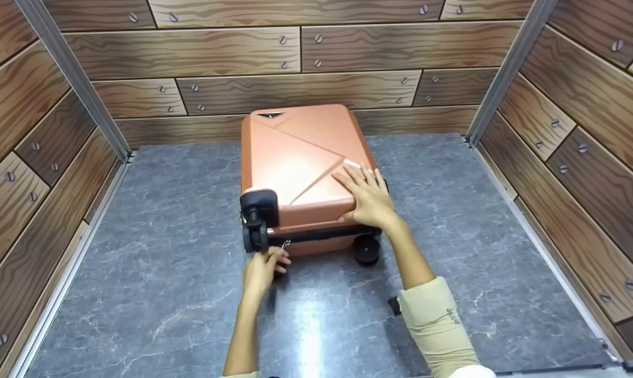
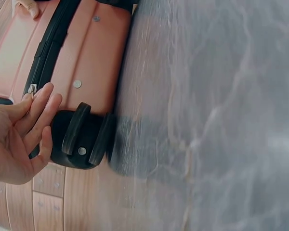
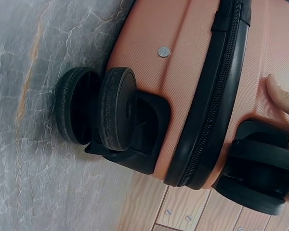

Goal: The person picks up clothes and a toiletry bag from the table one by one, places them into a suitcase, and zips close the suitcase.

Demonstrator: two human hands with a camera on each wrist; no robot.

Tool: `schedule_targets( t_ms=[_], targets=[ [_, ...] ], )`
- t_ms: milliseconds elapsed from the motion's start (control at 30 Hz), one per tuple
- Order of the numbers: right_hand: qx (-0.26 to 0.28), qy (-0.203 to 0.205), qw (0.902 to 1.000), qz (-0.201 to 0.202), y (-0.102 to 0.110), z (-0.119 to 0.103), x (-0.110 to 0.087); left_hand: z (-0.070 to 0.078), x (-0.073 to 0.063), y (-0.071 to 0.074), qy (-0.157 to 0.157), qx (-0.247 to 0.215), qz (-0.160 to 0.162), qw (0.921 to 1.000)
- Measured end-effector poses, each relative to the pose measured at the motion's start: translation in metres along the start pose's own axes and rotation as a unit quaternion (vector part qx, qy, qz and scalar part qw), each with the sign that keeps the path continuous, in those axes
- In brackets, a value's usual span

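Note:
A rose-gold hard-shell suitcase [image 1: 295, 157] lies flat on the floor, its wheeled end towards me. My left hand [image 1: 261, 270] is at that end, beside the left black wheel [image 1: 256, 236]. In the left wrist view its thumb and forefinger pinch a small metal zipper pull [image 2: 32, 89], with the other fingers held out loosely. The right hand [image 1: 371, 202] rests with spread fingers on the suitcase's upper shell, near its front right corner. A black zipper [image 3: 216, 96] runs around the side between the two shells, and its teeth are closed in the right wrist view.
Grey marbled flooring [image 1: 164, 236] surrounds the suitcase. Wood-patterned panels [image 1: 232, 50] form walls at the back and both sides, with metal posts [image 1: 80, 79] at the corners. More black wheels [image 3: 118, 108] stick out from the suitcase's near end.

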State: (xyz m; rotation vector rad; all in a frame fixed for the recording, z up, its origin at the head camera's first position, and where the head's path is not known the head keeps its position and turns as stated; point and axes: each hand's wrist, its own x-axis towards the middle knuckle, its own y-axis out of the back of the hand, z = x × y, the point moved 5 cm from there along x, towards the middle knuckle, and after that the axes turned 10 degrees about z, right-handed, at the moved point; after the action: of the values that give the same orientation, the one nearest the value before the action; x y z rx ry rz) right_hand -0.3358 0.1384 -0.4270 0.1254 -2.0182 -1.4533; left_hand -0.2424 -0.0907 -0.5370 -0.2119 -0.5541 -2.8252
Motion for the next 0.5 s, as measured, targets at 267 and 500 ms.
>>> schedule_targets(
  t_ms=[267,500],
  targets=[
    [0.006,-0.002,1.0000,-0.001,0.000,0.000,0.000,-0.004,0.001,0.010,-0.010,0.053,0.001,0.9985],
    [0.002,-0.001,1.0000,-0.004,0.001,0.002,0.000,-0.004,0.002,0.018,-0.032,0.071,0.006,0.9969]
  ],
)
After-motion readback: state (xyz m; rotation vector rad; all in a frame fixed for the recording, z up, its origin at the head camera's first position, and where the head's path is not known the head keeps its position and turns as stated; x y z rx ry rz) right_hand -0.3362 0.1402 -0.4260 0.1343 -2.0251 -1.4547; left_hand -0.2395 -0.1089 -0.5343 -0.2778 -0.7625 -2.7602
